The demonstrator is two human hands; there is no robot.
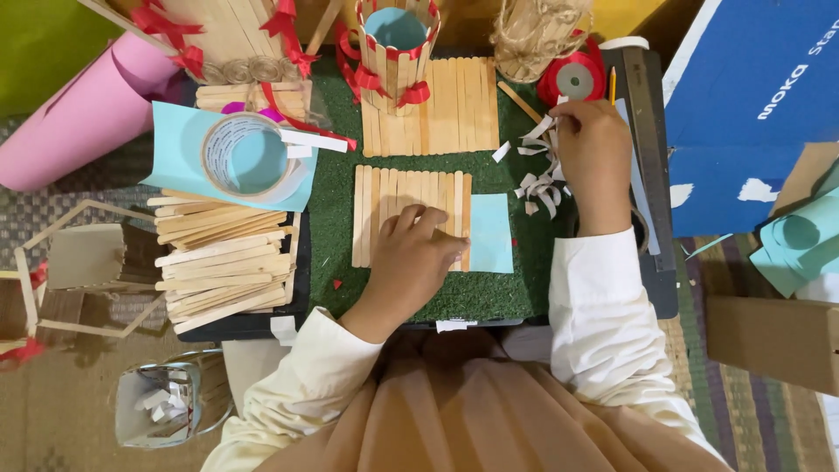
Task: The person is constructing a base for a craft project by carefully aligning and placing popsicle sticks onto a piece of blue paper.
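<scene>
Green mat (524,288) (blue paper (491,234))

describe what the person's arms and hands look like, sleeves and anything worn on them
Both arms are covered to the wrist by long cream-white sleeves of soft, loosely creased fabric, with plain cuffs. The left hand and the right hand are bare: no gloves. No ring, watch or bracelet shows from this view. The sleeves carry no print or markings.

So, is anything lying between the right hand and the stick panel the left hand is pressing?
Only loose white paper strips lie on the green mat between the right hand and the stick panel under the left hand; nothing taller is visible.
</scene>
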